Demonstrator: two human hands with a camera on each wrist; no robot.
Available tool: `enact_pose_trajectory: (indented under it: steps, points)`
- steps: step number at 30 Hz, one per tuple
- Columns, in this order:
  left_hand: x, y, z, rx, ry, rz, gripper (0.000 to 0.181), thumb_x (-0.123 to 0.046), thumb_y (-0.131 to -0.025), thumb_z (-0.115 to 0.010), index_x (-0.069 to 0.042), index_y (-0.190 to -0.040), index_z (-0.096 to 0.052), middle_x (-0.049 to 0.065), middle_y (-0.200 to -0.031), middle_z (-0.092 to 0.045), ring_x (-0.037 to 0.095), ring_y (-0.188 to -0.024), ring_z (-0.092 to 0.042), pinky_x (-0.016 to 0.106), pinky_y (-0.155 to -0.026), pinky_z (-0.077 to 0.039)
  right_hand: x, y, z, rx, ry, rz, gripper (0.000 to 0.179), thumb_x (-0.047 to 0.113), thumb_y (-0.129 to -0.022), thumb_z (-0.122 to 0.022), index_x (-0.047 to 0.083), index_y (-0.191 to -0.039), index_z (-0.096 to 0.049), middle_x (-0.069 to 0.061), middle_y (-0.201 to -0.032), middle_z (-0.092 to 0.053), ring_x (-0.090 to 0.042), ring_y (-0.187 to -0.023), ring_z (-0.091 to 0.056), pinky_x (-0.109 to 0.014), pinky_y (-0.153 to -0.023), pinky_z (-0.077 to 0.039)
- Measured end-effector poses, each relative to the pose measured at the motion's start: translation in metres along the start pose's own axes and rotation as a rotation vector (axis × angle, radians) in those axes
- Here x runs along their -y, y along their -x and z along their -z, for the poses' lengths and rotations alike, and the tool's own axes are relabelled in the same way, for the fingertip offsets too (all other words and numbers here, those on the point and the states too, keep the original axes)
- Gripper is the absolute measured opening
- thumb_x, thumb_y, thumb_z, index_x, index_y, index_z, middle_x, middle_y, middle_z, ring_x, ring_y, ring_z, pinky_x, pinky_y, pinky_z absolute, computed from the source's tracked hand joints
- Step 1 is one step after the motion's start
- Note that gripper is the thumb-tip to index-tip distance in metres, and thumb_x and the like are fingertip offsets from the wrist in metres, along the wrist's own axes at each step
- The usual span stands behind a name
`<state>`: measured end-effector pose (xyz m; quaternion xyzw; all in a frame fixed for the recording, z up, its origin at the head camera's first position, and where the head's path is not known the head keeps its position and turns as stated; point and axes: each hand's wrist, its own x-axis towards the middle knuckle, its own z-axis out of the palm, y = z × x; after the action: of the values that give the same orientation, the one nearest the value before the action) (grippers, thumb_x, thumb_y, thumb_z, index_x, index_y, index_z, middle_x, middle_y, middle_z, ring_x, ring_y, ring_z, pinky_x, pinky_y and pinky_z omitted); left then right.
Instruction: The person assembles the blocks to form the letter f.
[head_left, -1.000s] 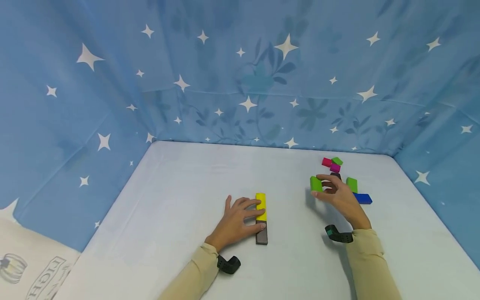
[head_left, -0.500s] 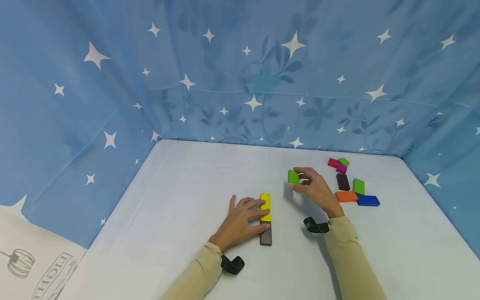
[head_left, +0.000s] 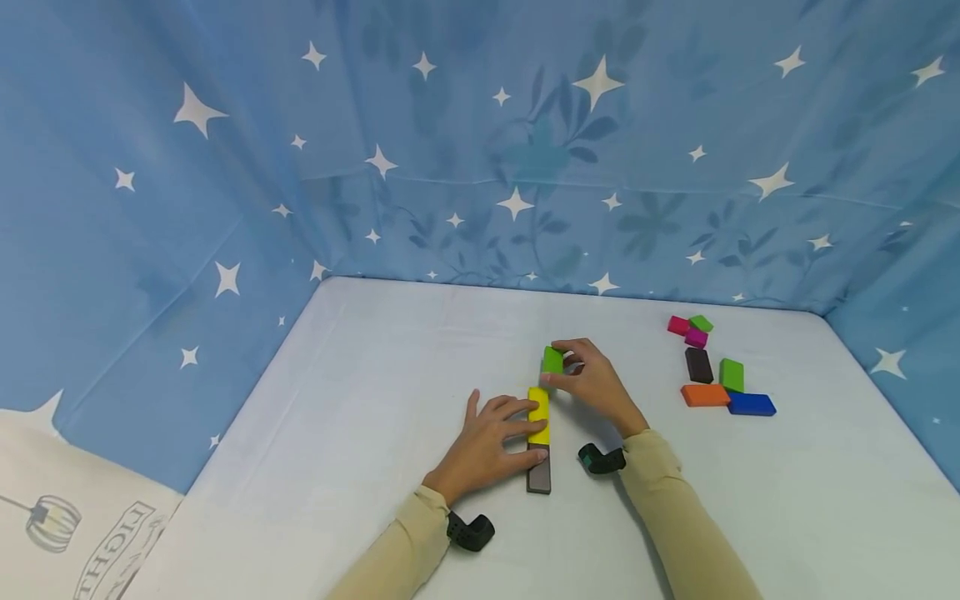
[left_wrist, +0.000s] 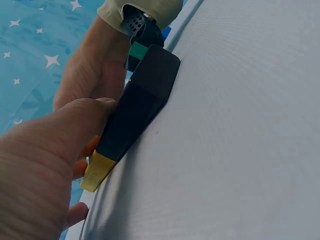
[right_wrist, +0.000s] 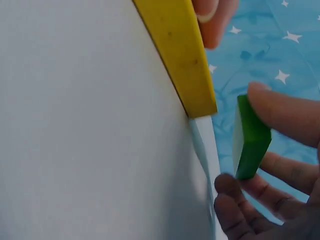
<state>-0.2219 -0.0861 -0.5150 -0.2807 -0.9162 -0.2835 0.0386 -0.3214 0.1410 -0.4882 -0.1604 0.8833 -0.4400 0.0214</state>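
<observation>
A yellow block (head_left: 537,416) and a dark grey block (head_left: 538,469) lie end to end in a line on the table. My left hand (head_left: 483,446) rests on them, two fingertips over the yellow block and the thumb on the dark one. Just beyond the yellow block's far end, my right hand (head_left: 596,383) pinches a green block (head_left: 552,361) between thumb and fingertips. In the right wrist view, the green block (right_wrist: 252,137) is tilted, with a gap between it and the yellow block (right_wrist: 182,55).
To the right lie a black block (head_left: 699,365), an orange block (head_left: 705,396), a blue block (head_left: 752,404) and a green block (head_left: 732,376). Behind them, small red (head_left: 678,325), magenta (head_left: 696,338) and green pieces (head_left: 701,322) sit together. Blue starry curtains (head_left: 450,125) border the white table.
My right hand has carried the green block leftward from the loose blocks to the far end of the yellow one. The left hand has stayed on the yellow and dark grey blocks.
</observation>
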Motion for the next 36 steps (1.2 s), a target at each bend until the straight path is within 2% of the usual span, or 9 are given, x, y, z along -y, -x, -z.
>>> enact_pose_trajectory:
  steps: [6, 14, 19, 24, 29, 36]
  points:
    - [-0.001, -0.001, 0.003, -0.007, -0.009, -0.021, 0.044, -0.048, -0.101, -0.072, -0.023, -0.137, -0.077, 0.0, -0.155, -0.058, 0.025, -0.146, -0.046, 0.077, -0.122, -0.01, 0.004, -0.004, -0.01, -0.009, 0.043, 0.018, 0.059, 0.023, -0.094, -0.083, -0.001, -0.144, -0.062, -0.022, -0.137, -0.058, -0.038, -0.111, -0.062, -0.05, -0.09, -0.055]
    - [0.0, 0.0, 0.006, -0.017, -0.011, -0.042, 0.042, -0.045, -0.101, -0.074, -0.021, -0.136, -0.077, 0.001, -0.153, -0.059, 0.024, -0.144, -0.048, 0.078, -0.121, -0.013, 0.004, -0.006, -0.015, 0.018, 0.087, 0.016, 0.055, 0.022, -0.098, -0.079, -0.001, -0.145, -0.063, -0.023, -0.138, -0.058, -0.038, -0.113, -0.059, -0.053, -0.095, -0.054]
    - [0.0, 0.0, 0.003, -0.002, 0.012, -0.025, 0.043, -0.046, -0.101, -0.074, -0.022, -0.137, -0.077, 0.0, -0.154, -0.059, 0.023, -0.146, -0.045, 0.077, -0.123, -0.009, 0.0, -0.003, -0.017, -0.018, 0.076, 0.053, 0.042, 0.015, -0.103, -0.073, -0.002, -0.141, -0.066, -0.025, -0.137, -0.06, -0.039, -0.112, -0.062, -0.054, -0.093, -0.054]
    - [0.0, -0.001, 0.002, 0.0, 0.014, -0.026, 0.043, -0.046, -0.101, -0.074, -0.021, -0.137, -0.077, -0.001, -0.153, -0.059, 0.022, -0.147, -0.045, 0.076, -0.123, -0.008, -0.003, -0.003, -0.02, -0.054, 0.058, 0.068, 0.038, 0.009, -0.102, -0.073, -0.001, -0.139, -0.069, -0.024, -0.136, -0.063, -0.038, -0.111, -0.063, -0.053, -0.092, -0.055]
    - [0.0, 0.0, 0.003, -0.014, -0.003, -0.035, 0.043, -0.045, -0.101, -0.075, -0.021, -0.136, -0.077, 0.0, -0.153, -0.06, 0.023, -0.146, -0.046, 0.077, -0.122, -0.012, -0.002, -0.004, -0.021, -0.052, 0.066, 0.077, 0.038, 0.009, -0.102, -0.073, 0.0, -0.138, -0.07, -0.023, -0.137, -0.063, -0.038, -0.112, -0.063, -0.055, -0.094, -0.055]
    - [0.0, 0.001, 0.004, -0.016, 0.022, -0.035, 0.042, -0.044, -0.101, -0.075, -0.02, -0.136, -0.077, 0.002, -0.153, -0.059, 0.026, -0.146, -0.046, 0.078, -0.122, -0.011, -0.003, -0.005, -0.021, -0.034, 0.058, 0.079, 0.037, 0.01, -0.101, -0.074, 0.002, -0.137, -0.072, -0.021, -0.139, -0.065, -0.04, -0.115, -0.063, -0.059, -0.098, -0.054]
